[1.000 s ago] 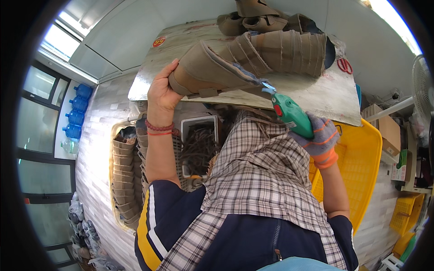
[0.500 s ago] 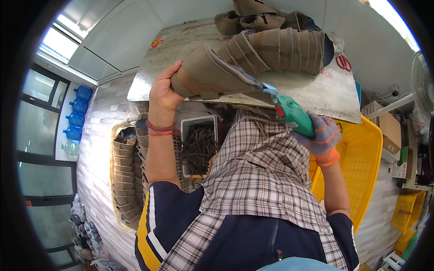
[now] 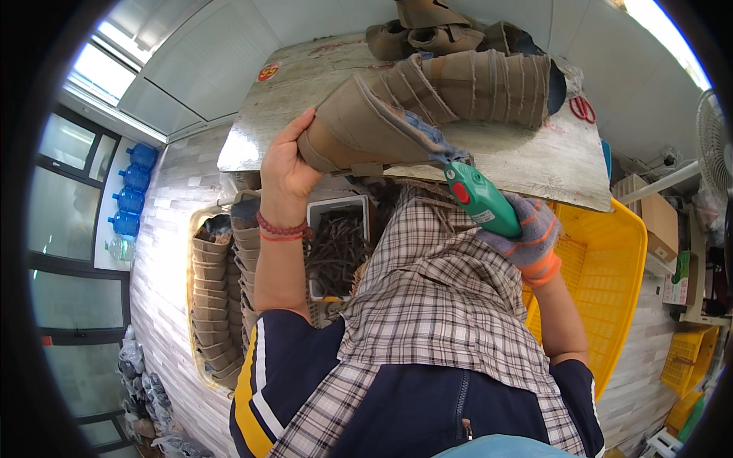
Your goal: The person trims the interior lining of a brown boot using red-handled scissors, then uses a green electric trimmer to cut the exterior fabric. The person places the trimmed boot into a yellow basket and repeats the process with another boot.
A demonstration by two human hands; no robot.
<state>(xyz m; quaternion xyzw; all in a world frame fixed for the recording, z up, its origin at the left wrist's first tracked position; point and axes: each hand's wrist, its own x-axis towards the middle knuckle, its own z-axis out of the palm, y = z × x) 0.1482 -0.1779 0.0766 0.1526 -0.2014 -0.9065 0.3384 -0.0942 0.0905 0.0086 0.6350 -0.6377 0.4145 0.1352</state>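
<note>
My bare left hand (image 3: 290,164) is closed round the wide end of a brown shoe upper (image 3: 355,126), holding it up over the table's near edge. Frayed blue lining (image 3: 429,137) shows along the upper's right-hand edge. A green electric cutter (image 3: 489,202) with a red button sits in my gloved right hand (image 3: 533,233). Its head meets the narrow end of the upper, at the blue lining; the blade itself is mostly hidden there. Just behind, a nested row of similar brown uppers (image 3: 492,85) lies across the table.
More uppers (image 3: 447,38) are heaped at the back of the worn table (image 3: 305,72), with red-handled scissors (image 3: 582,110) at its right. Below are stacked uppers (image 3: 214,298), a white box (image 3: 311,286) of dark strips and a yellow crate (image 3: 611,305). A fan (image 3: 712,145) stands far right.
The green cutter has shifted left, its head now further in against the lining at the upper's narrow end. My left hand and the upper have moved slightly right.
</note>
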